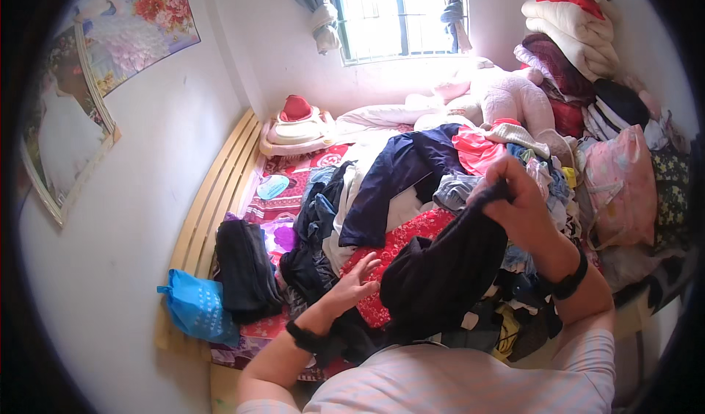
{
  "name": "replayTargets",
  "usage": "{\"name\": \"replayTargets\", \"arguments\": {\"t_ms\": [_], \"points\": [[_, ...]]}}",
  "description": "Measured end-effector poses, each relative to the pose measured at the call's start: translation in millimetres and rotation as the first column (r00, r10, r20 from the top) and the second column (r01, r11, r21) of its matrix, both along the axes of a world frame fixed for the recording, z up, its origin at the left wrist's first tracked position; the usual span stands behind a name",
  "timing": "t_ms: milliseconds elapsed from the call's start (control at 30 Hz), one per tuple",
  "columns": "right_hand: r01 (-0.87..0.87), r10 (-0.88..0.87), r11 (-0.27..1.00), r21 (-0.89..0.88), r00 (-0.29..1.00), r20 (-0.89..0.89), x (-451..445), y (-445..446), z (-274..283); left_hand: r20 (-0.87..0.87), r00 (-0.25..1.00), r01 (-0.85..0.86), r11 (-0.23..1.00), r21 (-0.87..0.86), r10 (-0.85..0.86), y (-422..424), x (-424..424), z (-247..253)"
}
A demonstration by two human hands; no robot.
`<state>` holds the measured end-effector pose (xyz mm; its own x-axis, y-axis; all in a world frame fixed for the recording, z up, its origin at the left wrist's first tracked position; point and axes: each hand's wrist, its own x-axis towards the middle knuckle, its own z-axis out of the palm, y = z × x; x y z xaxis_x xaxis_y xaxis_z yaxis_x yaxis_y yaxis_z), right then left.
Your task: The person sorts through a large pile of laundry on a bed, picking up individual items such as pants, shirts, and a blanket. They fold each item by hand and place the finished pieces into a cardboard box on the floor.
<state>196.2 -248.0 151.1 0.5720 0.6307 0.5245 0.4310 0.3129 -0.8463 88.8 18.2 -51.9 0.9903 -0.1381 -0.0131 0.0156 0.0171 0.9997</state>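
Observation:
My right hand (515, 207) grips the edge of a black garment (446, 282) and holds it up in front of me, its cloth hanging down toward my lap. My left hand (355, 282) hovers just left of the garment, fingers apart, with nothing in it. Behind the two hands, a red floral cloth (421, 226) and dark navy trousers (380, 180) lie on a large heap of clothes. A pink garment (478, 152) and grey-blue folded cloth (454, 191) rest on the heap beyond my right hand.
Folded dark clothes (247, 271) and a blue bag (198, 306) lie by the slatted wooden headboard (217, 193). A pink bag (622, 185) stands at the right, below stacked bedding (573, 34). A large plush toy (506, 97) lies near the window (374, 14).

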Motion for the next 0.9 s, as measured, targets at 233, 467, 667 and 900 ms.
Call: {"name": "replayTargets", "arguments": {"t_ms": [233,467,667,900], "points": [[-0.239,0.239,0.971,-0.001,0.971,-0.003,-28,-12,-5,-0.006,0.957,0.244,0.817,-0.523,-0.29,-27,8,-12],[-0.26,0.241,0.96,-0.103,0.957,-0.161,-15,-35,-26,-0.095,0.777,0.327,0.529,-0.783,-0.622,-22,-18,-18],[-0.351,0.335,0.934,-0.062,0.925,-0.179,-11,-36,-35,0.272,0.803,-0.361,-0.796,-0.485,-0.53,-37,-60,12],[0.175,-0.051,0.812,-0.557,0.972,0.231,11,-50,-51,0.407,0.807,-0.584,-0.484,0.651,-0.427,11,-81,-26]]}}
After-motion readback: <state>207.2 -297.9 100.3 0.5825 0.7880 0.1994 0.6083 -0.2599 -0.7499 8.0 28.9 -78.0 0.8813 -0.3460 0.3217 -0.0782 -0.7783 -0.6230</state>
